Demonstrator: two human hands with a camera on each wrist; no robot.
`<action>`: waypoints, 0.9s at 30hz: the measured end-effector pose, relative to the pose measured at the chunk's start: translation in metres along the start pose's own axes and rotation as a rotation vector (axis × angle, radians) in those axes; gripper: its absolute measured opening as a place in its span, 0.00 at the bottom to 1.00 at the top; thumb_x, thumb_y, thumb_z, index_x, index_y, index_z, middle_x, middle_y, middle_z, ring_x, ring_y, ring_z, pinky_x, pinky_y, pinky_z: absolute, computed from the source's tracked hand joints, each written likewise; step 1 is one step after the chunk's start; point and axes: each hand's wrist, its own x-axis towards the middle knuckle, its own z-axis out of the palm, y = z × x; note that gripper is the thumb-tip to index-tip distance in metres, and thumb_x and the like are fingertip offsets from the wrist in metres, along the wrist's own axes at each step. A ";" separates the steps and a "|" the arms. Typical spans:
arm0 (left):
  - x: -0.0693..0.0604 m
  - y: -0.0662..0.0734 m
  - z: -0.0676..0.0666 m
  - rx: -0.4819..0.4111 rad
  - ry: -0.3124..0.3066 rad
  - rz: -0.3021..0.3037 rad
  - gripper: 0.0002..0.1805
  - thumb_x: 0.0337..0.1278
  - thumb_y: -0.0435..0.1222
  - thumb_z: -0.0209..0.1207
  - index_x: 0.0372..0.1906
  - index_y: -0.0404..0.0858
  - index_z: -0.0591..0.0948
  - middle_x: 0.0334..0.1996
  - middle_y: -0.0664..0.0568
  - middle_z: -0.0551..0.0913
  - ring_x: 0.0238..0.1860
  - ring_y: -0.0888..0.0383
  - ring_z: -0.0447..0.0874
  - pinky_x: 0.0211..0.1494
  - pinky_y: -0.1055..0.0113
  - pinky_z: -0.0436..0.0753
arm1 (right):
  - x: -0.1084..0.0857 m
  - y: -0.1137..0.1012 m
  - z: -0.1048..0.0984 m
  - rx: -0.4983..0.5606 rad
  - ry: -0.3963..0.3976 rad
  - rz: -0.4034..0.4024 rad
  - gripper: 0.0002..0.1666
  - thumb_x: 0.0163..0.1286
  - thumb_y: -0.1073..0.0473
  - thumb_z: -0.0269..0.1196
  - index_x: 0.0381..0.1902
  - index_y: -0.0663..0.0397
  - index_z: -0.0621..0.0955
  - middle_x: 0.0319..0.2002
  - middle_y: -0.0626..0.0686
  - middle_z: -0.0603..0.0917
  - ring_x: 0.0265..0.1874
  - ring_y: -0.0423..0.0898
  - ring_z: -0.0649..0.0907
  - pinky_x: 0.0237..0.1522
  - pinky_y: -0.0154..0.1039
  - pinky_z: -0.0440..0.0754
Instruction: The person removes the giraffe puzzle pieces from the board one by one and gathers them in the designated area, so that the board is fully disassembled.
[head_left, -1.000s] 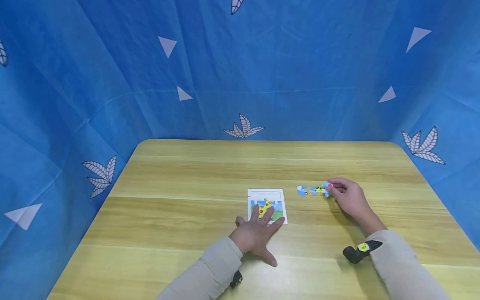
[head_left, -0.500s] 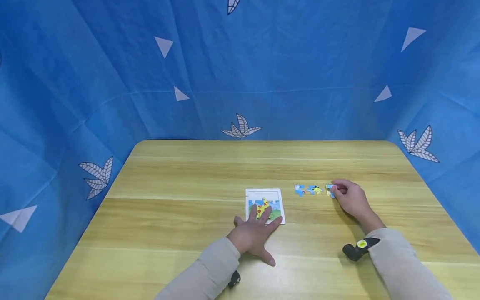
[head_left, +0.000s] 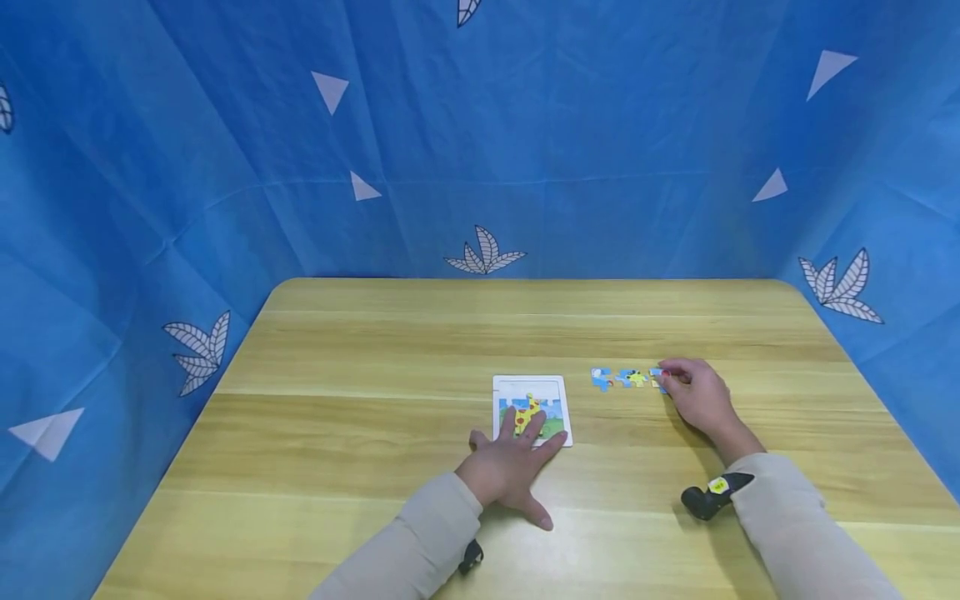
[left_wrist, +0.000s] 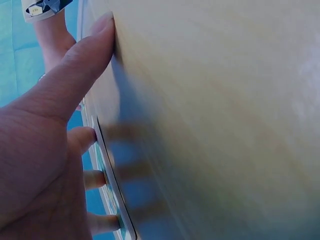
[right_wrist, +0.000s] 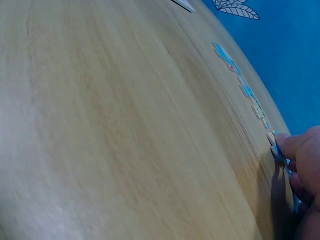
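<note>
My left hand (head_left: 510,471) lies with fingers spread, its fingertips pressing on the lower part of a white-framed puzzle board (head_left: 530,381). The board shows part of a giraffe picture, and its top strip is bare white. In the left wrist view several fingertips touch the thin board (left_wrist: 114,182), while the thumb reaches out over the table. To the right of the board, my right hand (head_left: 701,398) pinches a blue puzzle piece (head_left: 657,381) at its right end; the fingers partly hide it. Left of it lie a blue-and-yellow piece (head_left: 633,378) and a blue-and-white piece (head_left: 601,379), roughly in a row.
The wooden table (head_left: 360,350) has rounded far corners. Behind and beside it hangs a blue curtain (head_left: 585,150) with white triangles and leaves. A black wrist camera (head_left: 708,500) sits at my right sleeve, close above the table.
My right hand has slid its puzzle piece right, away from the middle piece, then slightly back left, leaving a small gap. The left hand stays on the board. The head view shifts slightly.
</note>
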 end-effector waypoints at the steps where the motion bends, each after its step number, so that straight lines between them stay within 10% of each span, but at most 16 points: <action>1: 0.000 0.000 0.000 0.001 0.000 0.000 0.62 0.29 0.70 0.63 0.73 0.66 0.43 0.76 0.57 0.37 0.74 0.38 0.39 0.53 0.31 0.66 | 0.000 0.000 0.000 -0.002 0.000 0.000 0.20 0.70 0.55 0.56 0.54 0.63 0.77 0.54 0.69 0.73 0.51 0.64 0.74 0.52 0.63 0.64; 27: -0.008 0.006 0.002 -0.059 0.026 -0.006 0.64 0.23 0.70 0.65 0.72 0.69 0.44 0.76 0.55 0.38 0.73 0.36 0.39 0.49 0.34 0.69 | 0.006 -0.037 0.009 0.109 0.047 -0.136 0.19 0.70 0.60 0.55 0.54 0.67 0.77 0.49 0.68 0.77 0.45 0.60 0.77 0.44 0.54 0.75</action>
